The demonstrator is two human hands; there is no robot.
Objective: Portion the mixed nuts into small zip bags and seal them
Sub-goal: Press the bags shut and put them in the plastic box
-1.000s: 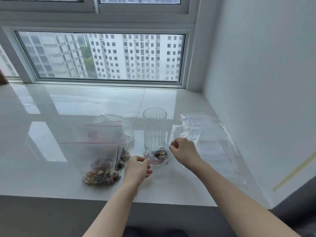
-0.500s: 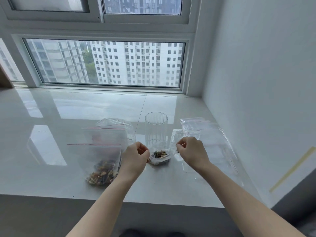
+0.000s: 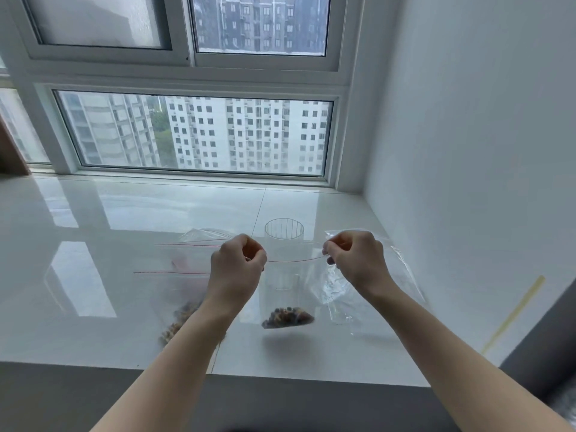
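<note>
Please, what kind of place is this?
Probably a high-rise flat: a glossy window ledge used as a worktop, a sliding window above it, and apartment towers outside.

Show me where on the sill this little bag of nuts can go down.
Bare glossy white sill lies left of the large clear zip bags, and behind the ribbed clear glass toward the window. It is crowded between those bags, the glass and the empty clear bags by the wall.
</note>
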